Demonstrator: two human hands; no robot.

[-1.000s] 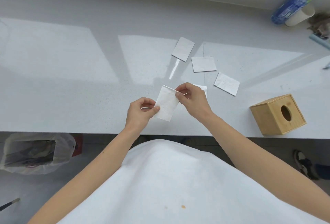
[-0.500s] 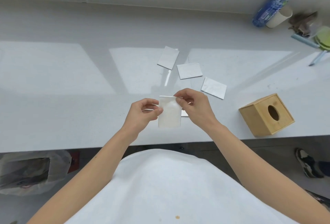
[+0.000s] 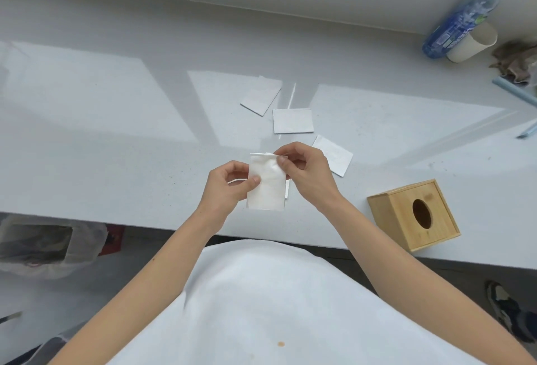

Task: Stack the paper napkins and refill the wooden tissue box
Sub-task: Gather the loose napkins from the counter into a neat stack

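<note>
Both hands pinch thin white folded paper napkin (image 3: 266, 184) above pale grey bench (image 3: 116, 146): left hand (image 3: 229, 187) side edge, right hand (image 3: 302, 170) top corner. Looks flimsy, tearable; best gripped at edges.

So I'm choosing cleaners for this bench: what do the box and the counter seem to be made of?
The tissue box looks like pale wood, perhaps bamboo: honey-coloured matte panels with faint grain. The counter seems a smooth, semi-gloss grey solid surface or stone composite: it mirrors window light and shows fine specks.
</note>
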